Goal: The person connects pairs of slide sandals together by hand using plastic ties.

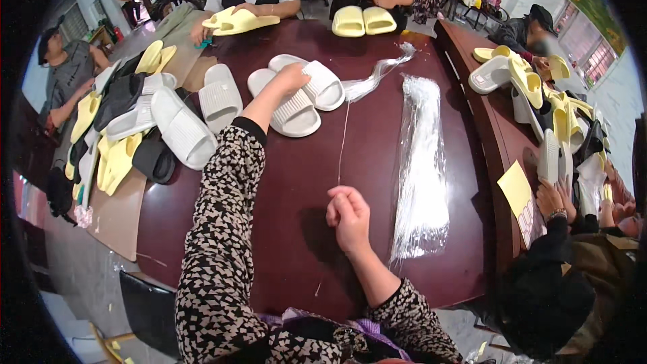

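White slides sit paired under the left hand, its fingers curled steadying them, while the right hand pinches a thin clear strand taut above the counter.

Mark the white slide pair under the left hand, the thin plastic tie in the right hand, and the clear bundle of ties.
white slide pair (296, 113), head view, ribbed strap.
thin plastic tie (342, 141), head view, mid-length.
clear bundle of ties (421, 175), head view, middle.

Slippers, ties on table
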Motion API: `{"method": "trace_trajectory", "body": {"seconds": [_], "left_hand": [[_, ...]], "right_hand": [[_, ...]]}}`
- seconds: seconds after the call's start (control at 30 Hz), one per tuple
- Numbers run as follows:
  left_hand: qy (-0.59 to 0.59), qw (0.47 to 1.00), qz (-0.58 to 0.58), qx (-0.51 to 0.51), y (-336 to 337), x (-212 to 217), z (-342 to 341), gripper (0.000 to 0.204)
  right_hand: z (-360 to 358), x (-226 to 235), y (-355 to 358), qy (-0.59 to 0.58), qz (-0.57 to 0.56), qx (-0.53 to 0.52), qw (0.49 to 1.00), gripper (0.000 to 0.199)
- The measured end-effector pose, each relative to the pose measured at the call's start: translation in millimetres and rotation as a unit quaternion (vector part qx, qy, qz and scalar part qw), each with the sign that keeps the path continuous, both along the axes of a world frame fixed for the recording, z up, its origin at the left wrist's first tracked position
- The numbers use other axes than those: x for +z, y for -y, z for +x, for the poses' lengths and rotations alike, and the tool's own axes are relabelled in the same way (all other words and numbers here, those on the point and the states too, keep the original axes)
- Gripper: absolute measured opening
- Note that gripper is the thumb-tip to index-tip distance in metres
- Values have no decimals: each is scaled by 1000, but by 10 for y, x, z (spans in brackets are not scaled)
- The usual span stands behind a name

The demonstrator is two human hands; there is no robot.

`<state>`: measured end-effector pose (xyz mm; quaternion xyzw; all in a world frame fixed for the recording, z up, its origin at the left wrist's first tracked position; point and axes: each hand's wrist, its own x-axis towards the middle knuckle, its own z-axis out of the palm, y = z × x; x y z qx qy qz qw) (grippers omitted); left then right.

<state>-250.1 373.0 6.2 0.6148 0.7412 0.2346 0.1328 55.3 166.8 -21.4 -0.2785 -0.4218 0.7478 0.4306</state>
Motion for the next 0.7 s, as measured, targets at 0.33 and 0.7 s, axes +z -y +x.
{"method": "trace_trajectory", "body": {"seconds": [0.33, 0.7], "left_hand": [[673, 730, 19, 118, 1121, -49, 1091, 9], [744, 608, 231, 153, 2255, 76, 2189, 8]], "right_hand": [[354, 147, -219, -24, 70, -136, 988, 14], [551, 131, -487, -72, 42, -226, 970, 12]]}}
